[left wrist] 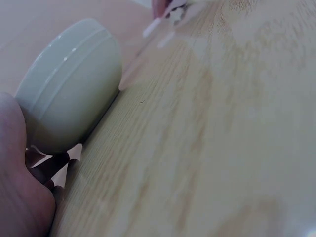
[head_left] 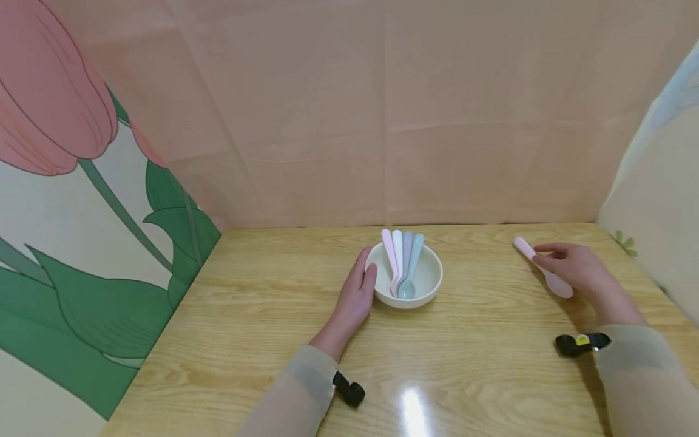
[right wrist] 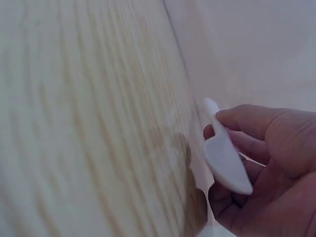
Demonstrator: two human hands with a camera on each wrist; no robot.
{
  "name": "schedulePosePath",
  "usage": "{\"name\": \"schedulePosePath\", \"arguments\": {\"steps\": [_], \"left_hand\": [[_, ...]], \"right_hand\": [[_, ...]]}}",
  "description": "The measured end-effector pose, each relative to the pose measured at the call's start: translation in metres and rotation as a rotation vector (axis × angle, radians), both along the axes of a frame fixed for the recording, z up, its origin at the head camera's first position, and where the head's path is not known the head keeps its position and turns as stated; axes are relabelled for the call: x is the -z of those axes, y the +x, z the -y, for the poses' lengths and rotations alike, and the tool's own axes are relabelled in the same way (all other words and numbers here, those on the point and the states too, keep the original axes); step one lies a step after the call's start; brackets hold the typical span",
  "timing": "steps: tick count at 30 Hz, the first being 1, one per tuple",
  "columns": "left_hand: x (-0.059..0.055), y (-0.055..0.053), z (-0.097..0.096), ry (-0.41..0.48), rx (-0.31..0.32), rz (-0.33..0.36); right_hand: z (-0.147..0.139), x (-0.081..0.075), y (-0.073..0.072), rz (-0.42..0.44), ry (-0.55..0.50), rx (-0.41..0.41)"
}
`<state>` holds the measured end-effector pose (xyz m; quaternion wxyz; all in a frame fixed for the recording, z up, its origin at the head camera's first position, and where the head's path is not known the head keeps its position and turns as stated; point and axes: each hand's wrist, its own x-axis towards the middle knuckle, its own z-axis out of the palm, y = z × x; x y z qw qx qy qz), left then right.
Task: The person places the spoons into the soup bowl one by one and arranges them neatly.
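A white bowl (head_left: 433,285) sits on the wooden table, with several pastel spoons (head_left: 406,261) leaning in it, their handles past the far rim. My left hand (head_left: 356,290) holds the bowl's left side, thumb near the rim and fingers round the outside. In the left wrist view, the bowl (left wrist: 74,84) shows its ridged outer wall above the fingers (left wrist: 52,168). Off to the right, my right hand (head_left: 581,270) pinches a pale pink spoon (head_left: 559,285) by its handle, bowl end toward me. Thumb and fingers close on that spoon (right wrist: 228,165) in the right wrist view.
The wooden table (head_left: 262,315) ends at a plain pinkish backdrop (head_left: 327,121). A tulip-patterned panel (head_left: 109,303) stands on the left, a pale panel (head_left: 666,212) on the right. Each wrist carries a small black camera (head_left: 349,391).
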<state>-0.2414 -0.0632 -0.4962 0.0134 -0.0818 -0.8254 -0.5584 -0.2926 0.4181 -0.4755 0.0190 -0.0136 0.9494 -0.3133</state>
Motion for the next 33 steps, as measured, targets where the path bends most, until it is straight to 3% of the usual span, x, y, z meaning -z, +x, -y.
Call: {"name": "schedulePosePath", "arguments": {"steps": [8,15,20,27,33], "left_hand": [[0.0,0.0,-0.001,-0.007,-0.004,0.012],[0.0,0.0,-0.002,-0.008,-0.003,0.001],[-0.001,0.001,-0.001,-0.006,-0.004,0.003],[0.0,0.0,-0.001,0.005,-0.001,-0.001],[0.0,0.0,-0.002,0.0,0.001,-0.004]], "right_hand": [[0.014,-0.008,-0.001,-0.011,-0.089,0.011],[0.027,-0.017,-0.001,-0.017,-0.191,-0.036],[0.038,-0.024,-0.003,0.021,-0.367,-0.053],[0.055,-0.034,-0.002,0.006,-0.664,-0.113],[0.063,-0.039,0.001,-0.004,-0.686,-0.129]]}}
